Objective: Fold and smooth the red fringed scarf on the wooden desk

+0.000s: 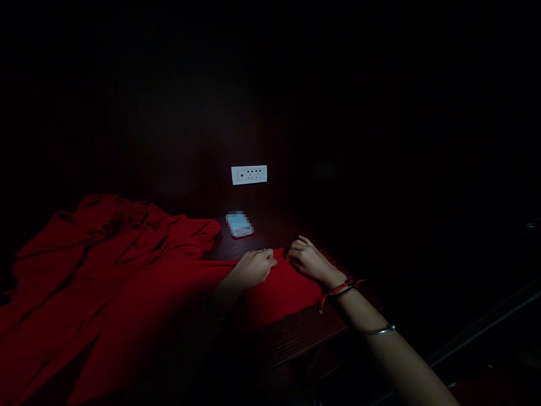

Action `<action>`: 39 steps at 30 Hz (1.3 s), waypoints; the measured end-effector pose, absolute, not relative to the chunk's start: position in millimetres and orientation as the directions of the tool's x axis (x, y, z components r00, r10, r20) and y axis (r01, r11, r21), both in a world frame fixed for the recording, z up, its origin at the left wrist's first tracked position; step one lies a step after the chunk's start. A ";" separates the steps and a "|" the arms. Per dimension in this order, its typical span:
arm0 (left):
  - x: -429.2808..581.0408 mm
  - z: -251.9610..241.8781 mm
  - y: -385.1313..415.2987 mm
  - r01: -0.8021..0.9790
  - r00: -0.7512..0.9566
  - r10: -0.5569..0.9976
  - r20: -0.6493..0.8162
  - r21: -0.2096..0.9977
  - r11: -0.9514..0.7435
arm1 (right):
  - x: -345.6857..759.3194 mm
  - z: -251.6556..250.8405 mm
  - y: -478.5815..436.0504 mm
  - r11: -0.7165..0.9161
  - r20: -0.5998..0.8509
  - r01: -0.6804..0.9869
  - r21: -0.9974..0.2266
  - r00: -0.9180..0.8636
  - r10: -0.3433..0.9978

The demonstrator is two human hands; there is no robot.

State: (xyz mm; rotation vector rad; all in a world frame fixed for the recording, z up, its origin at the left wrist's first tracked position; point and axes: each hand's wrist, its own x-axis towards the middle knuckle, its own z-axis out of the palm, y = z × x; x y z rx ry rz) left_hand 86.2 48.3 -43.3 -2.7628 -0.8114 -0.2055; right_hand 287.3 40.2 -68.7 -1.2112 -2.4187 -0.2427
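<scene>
A large red scarf (291,293) with what looks like a fringe along its right end lies over a dark wooden tabletop. Its right part is spread flat, while the left part is heaped in loose folds. My left hand (253,266), wearing a ring, is closed on the scarf's far edge. Just to the right, my right hand (310,260) pinches the same edge near the fringed end, its index finger partly raised. A small gap separates the two hands. Deep shadow covers my left forearm and part of the cloth below it.
Behind the hands, a phone (239,224) with a blurred screen lies on the tabletop (296,338). A white wall socket (249,175) is set in the dark panel above it. The table's front edge runs below the scarf. The surroundings are very dark.
</scene>
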 end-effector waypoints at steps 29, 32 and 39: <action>86.7 -55.4 57.7 0.441 0.816 0.501 0.288 0.249 -0.862 | 290.3 -65.4 24.3 0.564 0.307 0.803 -0.192 -0.497 0.812; 86.1 -58.2 60.2 0.452 0.817 0.522 0.245 0.291 -0.844 | 289.4 -66.5 10.6 0.602 0.299 0.792 -0.096 -0.554 0.777; 87.0 -52.8 55.5 0.378 0.901 0.409 0.147 0.198 -0.904 | 292.2 -76.6 -12.1 0.608 0.371 0.791 -0.073 -0.545 0.752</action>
